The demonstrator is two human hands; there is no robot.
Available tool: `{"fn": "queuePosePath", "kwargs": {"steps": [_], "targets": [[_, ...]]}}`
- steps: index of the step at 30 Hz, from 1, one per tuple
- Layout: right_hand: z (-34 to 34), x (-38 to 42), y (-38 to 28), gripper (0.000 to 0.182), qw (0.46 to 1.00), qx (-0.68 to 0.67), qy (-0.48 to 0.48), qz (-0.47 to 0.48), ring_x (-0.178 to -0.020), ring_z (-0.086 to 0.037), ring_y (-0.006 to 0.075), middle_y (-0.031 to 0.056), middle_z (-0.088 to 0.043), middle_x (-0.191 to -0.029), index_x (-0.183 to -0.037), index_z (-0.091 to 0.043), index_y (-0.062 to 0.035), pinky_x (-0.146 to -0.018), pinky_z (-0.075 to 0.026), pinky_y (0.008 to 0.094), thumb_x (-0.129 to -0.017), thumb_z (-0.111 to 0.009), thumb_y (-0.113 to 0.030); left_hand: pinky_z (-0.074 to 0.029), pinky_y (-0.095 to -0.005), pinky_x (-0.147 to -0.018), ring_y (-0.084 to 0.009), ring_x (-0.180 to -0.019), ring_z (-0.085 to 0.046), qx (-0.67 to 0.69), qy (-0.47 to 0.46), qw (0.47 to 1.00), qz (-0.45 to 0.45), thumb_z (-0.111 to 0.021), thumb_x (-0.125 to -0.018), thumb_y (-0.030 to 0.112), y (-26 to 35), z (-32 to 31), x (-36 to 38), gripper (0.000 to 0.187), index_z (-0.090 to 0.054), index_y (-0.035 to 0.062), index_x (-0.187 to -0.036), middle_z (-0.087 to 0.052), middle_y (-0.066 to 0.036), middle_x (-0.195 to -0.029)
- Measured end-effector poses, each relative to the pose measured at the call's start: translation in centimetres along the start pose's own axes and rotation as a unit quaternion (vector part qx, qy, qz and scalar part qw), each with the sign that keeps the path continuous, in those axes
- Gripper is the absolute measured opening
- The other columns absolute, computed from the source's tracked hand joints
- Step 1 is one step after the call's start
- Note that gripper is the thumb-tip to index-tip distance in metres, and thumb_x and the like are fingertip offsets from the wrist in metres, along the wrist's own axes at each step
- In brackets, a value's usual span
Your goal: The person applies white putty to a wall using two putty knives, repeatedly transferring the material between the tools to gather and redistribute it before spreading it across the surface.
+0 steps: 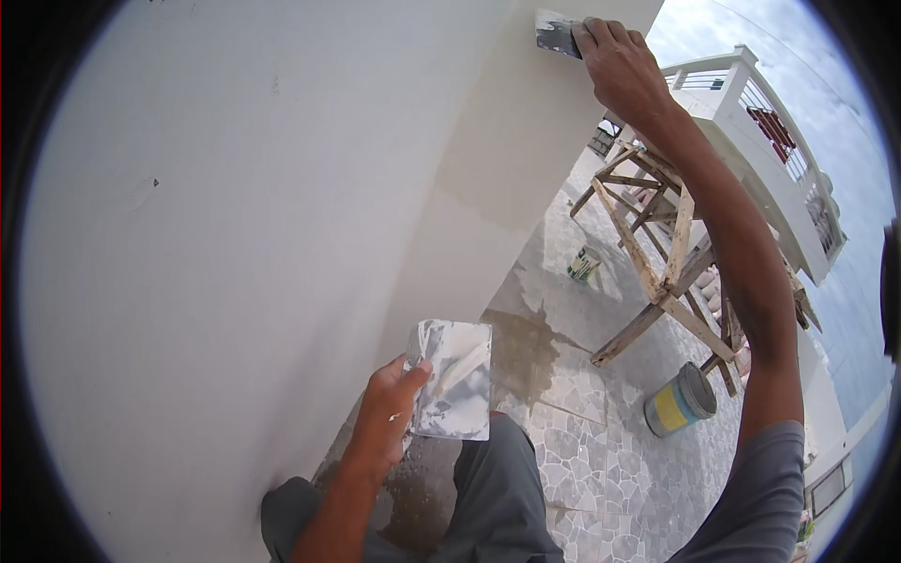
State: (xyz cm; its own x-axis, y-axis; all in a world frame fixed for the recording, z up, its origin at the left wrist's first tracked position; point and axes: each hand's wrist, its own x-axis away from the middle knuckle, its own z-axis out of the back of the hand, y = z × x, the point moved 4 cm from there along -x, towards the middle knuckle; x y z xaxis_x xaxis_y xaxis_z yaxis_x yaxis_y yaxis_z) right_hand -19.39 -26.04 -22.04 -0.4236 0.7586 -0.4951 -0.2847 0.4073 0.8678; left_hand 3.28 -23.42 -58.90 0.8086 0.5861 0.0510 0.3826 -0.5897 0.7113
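Left hand: the left hand (pixel 385 422) is low by the knee, fingers clamped on the edge of a metal plate (pixel 455 380) smeared with white filler; the plate is held tilted, just off the wall (pixel 235 235).
Floor: patterned tiles (pixel 601 469) show a wet stain below the plate.
Right hand: the right hand (pixel 624 70) is raised high, fingers closed round a putty knife (pixel 556 34), its blade flat against the wall.
Further off: a blue-and-yellow bucket (pixel 680 401), a small can (pixel 584 264) and a wooden trestle (pixel 662 253) stand near a white railing (pixel 751 103).
Risk: filler may slide off the tilted plate onto the tiles; at full reach the blade could skip and score the coat.
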Motion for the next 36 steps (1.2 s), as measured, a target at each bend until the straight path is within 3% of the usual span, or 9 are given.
{"fn": "queuePosePath", "kwargs": {"steps": [5, 10, 15, 18, 22, 25, 28, 31, 36], "targets": [[-0.8, 0.0, -2.5, 0.047, 1.000, 0.011, -0.012, -0.019, -0.109, -0.056, 0.0279, 0.0155, -0.058, -0.117, -0.127, -0.054, 0.0049, -0.093, -0.047, 0.0417, -0.080, -0.059, 0.002, -0.054, -0.0281, -0.080, -0.0159, -0.089, -0.066, 0.001, -0.002, 1.000, 0.001, -0.056, -0.095, 0.017, 0.1, 0.0, -0.1, 0.040, -0.053, -0.0092, -0.125, -0.066, -0.012, -0.106], [-0.5, 5.1, -10.6, 0.037, 0.997, -0.021, -0.020, 0.073, -0.105, -0.055, 0.0287, 0.0191, -0.057, -0.118, -0.118, -0.062, 0.0093, -0.093, -0.046, 0.0388, -0.085, -0.060, -0.008, -0.054, -0.0278, -0.080, -0.0151, -0.089, -0.066, -0.002, -0.002, 1.000, 0.014, -0.056, -0.095, 0.019, 0.0, 0.1, 0.0, 0.041, -0.053, -0.0086, -0.126, -0.066, -0.012, -0.106], [0.7, 11.9, -16.4, 0.037, 0.977, -0.090, -0.073, 0.178, -0.116, -0.052, 0.0295, 0.0176, -0.057, -0.120, -0.118, -0.060, 0.0103, -0.099, -0.042, 0.0437, -0.089, -0.055, -0.011, -0.055, -0.0277, -0.079, -0.0150, -0.089, -0.067, 0.011, -0.014, 1.000, -0.005, -0.056, -0.096, 0.019, 0.1, 0.1, 0.2, 0.041, -0.053, -0.0089, -0.126, -0.066, -0.012, -0.106], [2.0, 11.6, -16.0, 0.037, 0.959, -0.133, -0.079, 0.236, -0.118, -0.051, 0.0267, 0.0165, -0.058, -0.121, -0.120, -0.060, 0.0092, -0.101, -0.041, 0.0442, -0.090, -0.055, -0.011, -0.055, -0.0283, -0.079, -0.0152, -0.090, -0.067, 0.012, -0.015, 1.000, -0.010, -0.056, -0.096, 0.019, -0.1, 0.2, 0.0, 0.041, -0.053, -0.0092, -0.126, -0.066, -0.013, -0.106], [0.6, 6.3, -12.8, 0.038, 0.966, -0.084, -0.009, 0.245, -0.120, -0.051, 0.0210, 0.0068, -0.058, -0.124, -0.127, -0.060, -0.0019, -0.110, -0.037, 0.0399, -0.091, -0.059, -0.014, -0.055, -0.0288, -0.080, -0.0157, -0.090, -0.067, -0.002, -0.009, 1.000, 0.002, -0.056, -0.096, 0.019, -0.1, 0.2, -0.2, 0.041, -0.053, -0.0092, -0.125, -0.065, -0.013, -0.107], [-2.3, 4.5, -11.9, 0.049, 0.955, -0.079, -0.052, 0.280, -0.128, -0.045, 0.0209, 0.0058, -0.051, -0.137, -0.139, -0.050, -0.0074, -0.112, -0.034, 0.0365, -0.091, -0.059, -0.014, -0.055, -0.0286, -0.080, -0.0160, -0.091, -0.066, 0.006, -0.012, 1.000, 0.006, -0.056, -0.096, 0.019, -0.2, 0.4, -0.3, 0.040, -0.053, -0.0090, -0.125, -0.065, -0.013, -0.107], [-3.6, 4.6, -11.6, 0.051, 0.957, -0.073, -0.065, 0.273, -0.129, -0.045, 0.0205, 0.0047, -0.051, -0.137, -0.140, -0.049, -0.0095, -0.113, -0.034, 0.0364, -0.090, -0.059, -0.015, -0.054, -0.0285, -0.080, -0.0158, -0.091, -0.066, 0.001, -0.007, 1.000, 0.016, -0.056, -0.096, 0.019, -0.1, 0.7, -0.5, 0.040, -0.053, -0.0089, -0.125, -0.065, -0.013, -0.107], [-3.0, 7.1, -11.0, 0.051, 0.959, -0.071, -0.063, 0.268, -0.128, -0.045, 0.0213, 0.0068, -0.050, -0.137, -0.140, -0.048, -0.0068, -0.112, -0.034, 0.0366, -0.091, -0.058, -0.014, -0.054, -0.0286, -0.080, -0.0157, -0.091, -0.066, -0.007, 0.000, 1.000, 0.016, -0.056, -0.096, 0.019, 0.0, 0.6, -0.4, 0.040, -0.053, -0.0087, -0.124, -0.065, -0.012, -0.106], [-0.2, 13.5, -11.4, 0.051, 0.946, -0.057, -0.157, 0.277, -0.125, -0.048, 0.0250, 0.0138, -0.051, -0.135, -0.140, -0.046, 0.0001, -0.106, -0.038, 0.0386, -0.091, -0.056, -0.012, -0.054, -0.0285, -0.079, -0.0155, -0.090, -0.066, 0.010, -0.012, 1.000, 0.007, -0.056, -0.096, 0.019, 0.0, 0.2, 0.0, 0.039, -0.054, -0.0083, -0.123, -0.066, -0.012, -0.106]]}}
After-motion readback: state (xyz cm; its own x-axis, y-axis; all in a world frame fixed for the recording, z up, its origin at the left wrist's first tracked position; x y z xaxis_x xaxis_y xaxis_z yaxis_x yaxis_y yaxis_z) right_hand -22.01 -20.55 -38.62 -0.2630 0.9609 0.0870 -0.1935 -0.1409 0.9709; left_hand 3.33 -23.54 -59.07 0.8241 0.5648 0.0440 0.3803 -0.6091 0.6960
